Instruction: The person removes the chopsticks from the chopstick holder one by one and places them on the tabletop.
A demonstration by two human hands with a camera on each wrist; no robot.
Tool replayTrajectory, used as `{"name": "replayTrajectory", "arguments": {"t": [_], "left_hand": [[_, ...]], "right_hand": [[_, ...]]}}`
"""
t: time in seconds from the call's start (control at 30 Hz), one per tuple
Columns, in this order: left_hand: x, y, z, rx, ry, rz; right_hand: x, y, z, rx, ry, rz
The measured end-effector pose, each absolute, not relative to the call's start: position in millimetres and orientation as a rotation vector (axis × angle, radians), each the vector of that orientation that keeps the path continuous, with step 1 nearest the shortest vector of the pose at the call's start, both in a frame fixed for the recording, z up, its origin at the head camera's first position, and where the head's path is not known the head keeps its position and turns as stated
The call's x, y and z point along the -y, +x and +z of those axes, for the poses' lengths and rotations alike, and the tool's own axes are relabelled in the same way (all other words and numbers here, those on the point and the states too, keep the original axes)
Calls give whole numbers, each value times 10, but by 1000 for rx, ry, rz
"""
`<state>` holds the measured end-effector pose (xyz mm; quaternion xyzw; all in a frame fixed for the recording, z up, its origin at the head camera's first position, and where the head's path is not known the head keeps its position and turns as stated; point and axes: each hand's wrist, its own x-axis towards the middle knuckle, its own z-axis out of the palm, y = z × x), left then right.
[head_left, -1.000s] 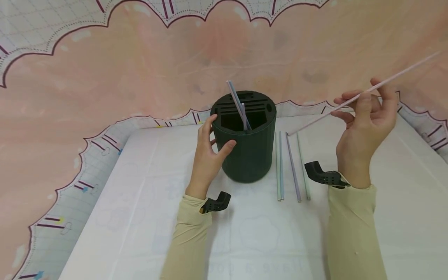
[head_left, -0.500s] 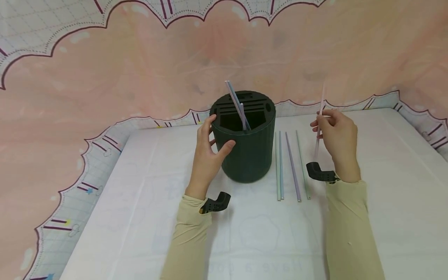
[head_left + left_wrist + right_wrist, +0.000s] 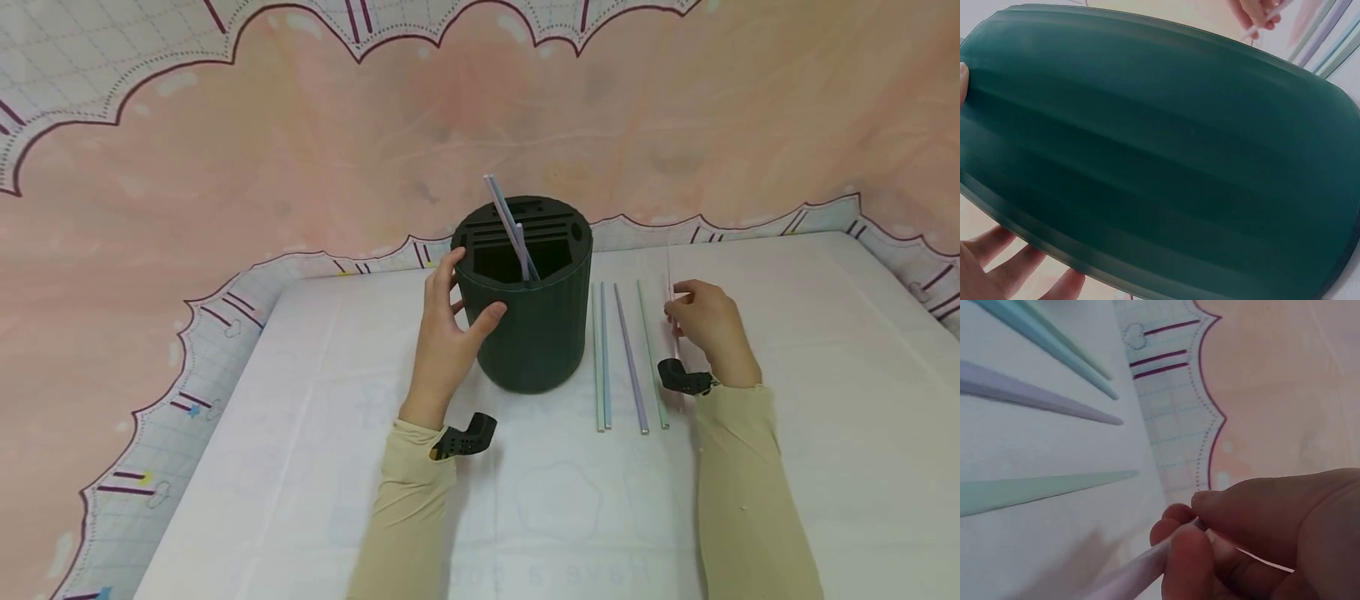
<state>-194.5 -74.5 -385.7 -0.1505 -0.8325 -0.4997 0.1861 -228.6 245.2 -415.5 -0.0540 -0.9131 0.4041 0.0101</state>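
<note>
- Biggest first: white surface (image 3: 360, 500), it's under all of this.
- Dark green holder (image 3: 528, 337) stands upright on it with a few sticks (image 3: 501, 208) poking out the top. My left grip (image 3: 448, 337) is wrapped on its left side, thumb on the near face.
- Right of that, a row of four lying lengthwise away from me: pale green stick (image 3: 597, 358), blue stick (image 3: 605, 358), purple stick (image 3: 631, 358), mint stick (image 3: 652, 358).
- My right grip (image 3: 708, 329) is just right of the mint stick, not touching it, and way nearer this end than my left.
- Pink stick (image 3: 1132, 572): pinched between right thumb and fingertips, long axis roughly alongside the mint one. It pokes out both ways from the pinch. Can't tell if it's touching down.
</note>
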Motion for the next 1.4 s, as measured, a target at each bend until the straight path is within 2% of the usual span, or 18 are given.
{"name": "replayTrajectory", "arguments": {"t": [0.87, 1.13, 1.4], "left_hand": [[762, -1945, -3890, 2320, -451, -1380], [748, -1952, -3880, 2329, -438, -1375], [751, -1946, -3879, 2335, -428, -1380]], "right_hand": [[-2437, -2287, -4346, 2910, -148, 1332], [-2265, -2338, -4100, 2588, -58, 1350], [-1944, -2207, -3777, 2108, 153, 1405]]}}
